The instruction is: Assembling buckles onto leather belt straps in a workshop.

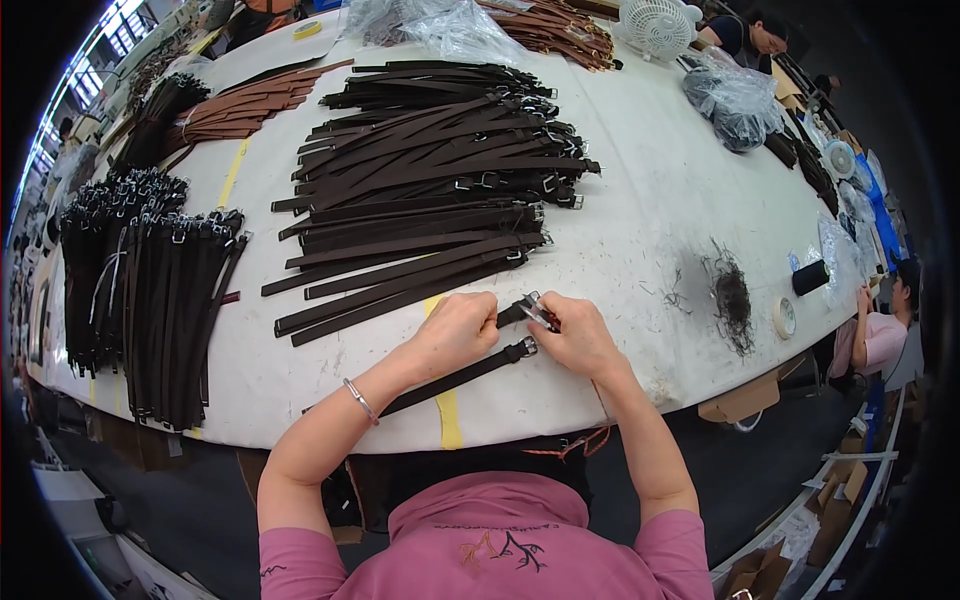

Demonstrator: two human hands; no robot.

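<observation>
My left hand [462, 327] is closed round a dark brown belt [511, 314] close to its buckle end. My right hand [578, 335] meets it there, fingers closed on small metal snips [540, 312] whose blades touch the buckle end; the fingers partly cover them. An orange-red cord [598, 405] hangs below the right hand toward the table edge. Just under my hands another dark belt [455, 380] lies slantwise, its silver buckle near my right fingers. Beyond them spreads a large pile of similar belts [420, 180], buckles mostly to the right.
Bundled dark belts [165, 310] stand at the left, with brown straps [250, 105] behind. To the right are a heap of dark thread scraps [732, 300], a tape roll [785, 317] and a black thread spool [810, 277]. A white fan [658, 28] stands far back; other people sit around.
</observation>
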